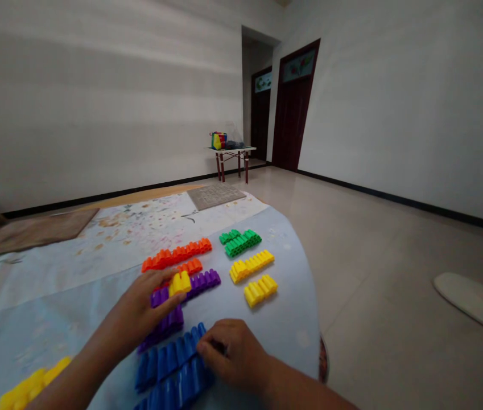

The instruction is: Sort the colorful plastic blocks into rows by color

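My left hand (151,302) is closed around a small group of yellow tube pieces (180,282), held over the rows of purple pieces (206,281). Beside the blue pieces (177,356), my right hand (235,353) has its fingers curled, thumb and fingertips near the blue row's right end; whether something small is between them cannot be seen. Orange pieces (177,254) lie beyond the purple ones. Green pieces (243,243) and two groups of yellow pieces (253,265) lie to the right. More yellow pieces (32,387) are at the lower left, partly behind my left forearm.
A blue and floral cloth (288,324) covers the round-edged table. A grey mat (215,196) lies at its far edge, a brown mat (36,230) at the left. A small table (232,150) holding bags stands by the wall. A white object's base (475,299) is on the floor.
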The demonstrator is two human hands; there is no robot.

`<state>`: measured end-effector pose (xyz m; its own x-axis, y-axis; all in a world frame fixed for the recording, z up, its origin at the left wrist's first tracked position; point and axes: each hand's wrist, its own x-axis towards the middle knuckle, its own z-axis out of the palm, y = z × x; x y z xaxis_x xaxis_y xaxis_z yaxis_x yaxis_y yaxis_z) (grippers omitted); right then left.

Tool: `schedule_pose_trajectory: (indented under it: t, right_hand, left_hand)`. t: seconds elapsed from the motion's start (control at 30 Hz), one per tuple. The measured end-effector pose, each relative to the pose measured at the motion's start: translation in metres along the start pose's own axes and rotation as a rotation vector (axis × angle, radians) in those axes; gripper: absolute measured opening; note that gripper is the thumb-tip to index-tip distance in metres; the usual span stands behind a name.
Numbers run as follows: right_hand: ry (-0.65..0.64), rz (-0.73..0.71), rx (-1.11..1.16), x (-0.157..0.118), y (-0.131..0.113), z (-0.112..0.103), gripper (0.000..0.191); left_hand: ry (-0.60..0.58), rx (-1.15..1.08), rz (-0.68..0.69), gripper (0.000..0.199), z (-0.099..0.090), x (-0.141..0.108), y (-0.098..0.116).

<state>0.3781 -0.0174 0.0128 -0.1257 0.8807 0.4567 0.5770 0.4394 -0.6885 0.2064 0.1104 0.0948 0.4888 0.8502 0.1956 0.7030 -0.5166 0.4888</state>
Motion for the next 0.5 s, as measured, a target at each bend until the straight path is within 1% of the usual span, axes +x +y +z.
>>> schedule_pose_trajectory:
  t: [0.07, 0.17, 0.3, 0.4, 0.5]
  right_hand:
    - [0.000, 0.012, -0.015, 0.000, 0.002, 0.000, 0.028]
    - [-0.008, 0.004, -0.044, 0.001, 0.003, 0.000, 0.027]
    - [-0.062, -0.032, -0.119, 0.004, 0.003, 0.001, 0.027]
    - [-0.094, -0.007, -0.189, 0.005, 0.003, 0.002, 0.027]
    - [-0.109, 0.004, -0.185, 0.005, 0.005, 0.003, 0.016]
  left_hand:
    - [-0.046, -0.006, 0.027, 0.060, 0.010, 0.008, 0.021]
    - [-0.119, -0.008, 0.091, 0.053, 0.026, 0.018, 0.048]
    - [-0.243, 0.014, 0.142, 0.050, 0.050, 0.031, 0.082]
    - [-0.283, 0.069, 0.169, 0.049, 0.071, 0.038, 0.101]
    - [-0.305, 0.141, 0.194, 0.048, 0.088, 0.043, 0.113]
